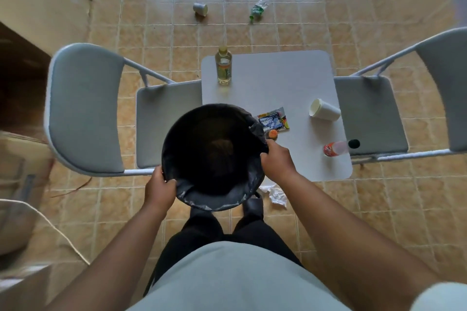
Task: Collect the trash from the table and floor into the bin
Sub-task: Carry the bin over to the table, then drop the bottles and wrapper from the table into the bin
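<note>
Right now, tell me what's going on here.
A person stands at a small table, holding a lined bin by its rim with the left hand and right hand. Nothing looks collected yet. On the table are a bottle, a wrapper, a tipped cup and a small bottle on its side. On the floor lie crumpled paper, another cup and a crushed bottle.

A small white table (278,78) stands on a tan tiled floor (379,209). 2 grey folding chairs (86,108) flank the table, 1 at each side.
</note>
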Motion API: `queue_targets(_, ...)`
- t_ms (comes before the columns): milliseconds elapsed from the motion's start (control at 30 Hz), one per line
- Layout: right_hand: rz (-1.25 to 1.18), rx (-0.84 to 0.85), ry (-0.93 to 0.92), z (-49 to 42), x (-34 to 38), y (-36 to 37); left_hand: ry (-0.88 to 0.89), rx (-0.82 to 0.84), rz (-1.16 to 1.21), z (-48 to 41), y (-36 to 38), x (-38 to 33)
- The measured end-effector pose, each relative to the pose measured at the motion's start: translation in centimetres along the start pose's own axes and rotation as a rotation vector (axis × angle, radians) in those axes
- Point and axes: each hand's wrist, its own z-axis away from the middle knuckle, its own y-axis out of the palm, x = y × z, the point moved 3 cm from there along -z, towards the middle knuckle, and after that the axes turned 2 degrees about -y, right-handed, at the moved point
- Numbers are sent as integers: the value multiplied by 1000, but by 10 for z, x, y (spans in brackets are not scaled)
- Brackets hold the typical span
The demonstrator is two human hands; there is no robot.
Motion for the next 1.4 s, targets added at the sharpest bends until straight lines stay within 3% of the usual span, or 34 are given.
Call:
queue_targets(267,-42,34,-164,-34,-12,-21,-78,-88,63,13,31,2)
queue_targets(333,-60,-33,-166,-43,-18,-28,-58,-132,30,15,34,1)
queue_targets(500,146,-242,-126,-81,-45,-40,217,-288,-173,16,44,-8)
queue_targets(700,462,-44,-288,-119,-57,-11,392,-364,-331,8,55,-7)
queue_targets(900,558,-93,-372,-124,-65,4,431,-366,-389,7,55,-4)
queue_targets(1067,358,-299,-418,-108,-62,-20,419,-346,-408,7,53,-7)
queue_targets(1300,30,-807,-783,-16,17,-105,402,-336,-429,7,53,-7)
queue_targets(1400,-37,-803,-948,11,54,-110,396,-333,-429,6,54,-6)
